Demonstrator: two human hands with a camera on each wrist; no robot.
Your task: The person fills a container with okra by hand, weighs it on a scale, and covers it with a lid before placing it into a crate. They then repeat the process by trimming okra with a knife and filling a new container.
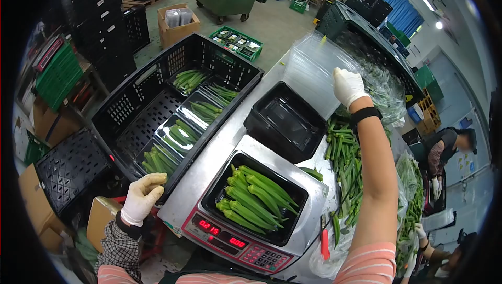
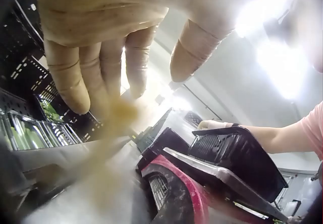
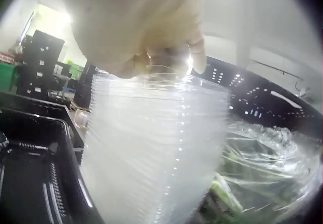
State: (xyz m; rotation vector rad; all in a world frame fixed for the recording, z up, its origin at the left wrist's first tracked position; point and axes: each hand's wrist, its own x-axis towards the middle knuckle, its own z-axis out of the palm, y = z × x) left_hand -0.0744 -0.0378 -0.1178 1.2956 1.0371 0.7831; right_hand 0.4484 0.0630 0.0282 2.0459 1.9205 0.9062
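My right hand, in a white glove, has its fingers curled over the edge of a stack of clear plastic lids; the right wrist view shows the fingers at the stack's top edge. My gloved left hand holds nothing, beside the corner of the black crate, fingers loosely bent; they hang spread in the left wrist view. Okra fills a black tray on the scale, which reads 0.215. Empty black trays stand stacked between scale and lids.
The black crate at left holds several covered okra trays. Loose okra and plastic bags lie at right, near a red-handled tool. A cable crosses beside the scale. Other people work at far right.
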